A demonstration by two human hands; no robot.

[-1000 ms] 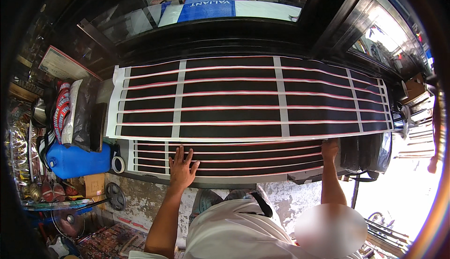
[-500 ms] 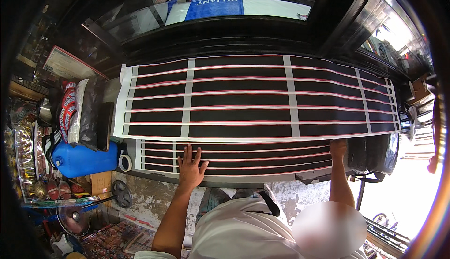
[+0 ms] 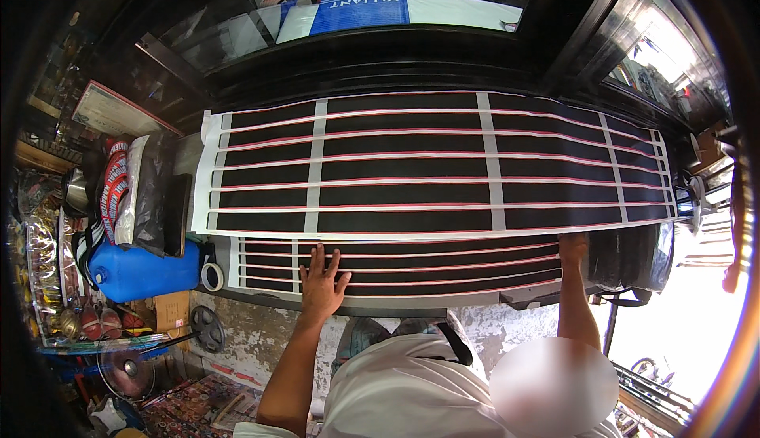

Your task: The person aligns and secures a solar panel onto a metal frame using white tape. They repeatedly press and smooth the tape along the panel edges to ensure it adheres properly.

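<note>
A wide black sheet (image 3: pixel 404 169) with white, red-edged stripes and grey crossbands lies across the worktop. In front of it, partly covered by its near edge, is a narrower sheet (image 3: pixel 443 265) of the same striped kind. My left hand (image 3: pixel 322 286) rests flat on this nearer sheet towards its left end, fingers spread and holding nothing. At the nearer sheet's right end is my right hand (image 3: pixel 573 251), up against the front edge of the wide sheet. Its fingers are hidden, so I cannot tell whether they grip anything.
A tape roll (image 3: pixel 212 276) and a blue jerrycan (image 3: pixel 146 270) stand left of the sheets. A black wrapped bundle (image 3: pixel 629 260) lies at the right end. Behind the worktop is a dark-framed glass cabinet with a blue book (image 3: pixel 360 6); a person sits beyond. A fan (image 3: pixel 127 368) stands lower left.
</note>
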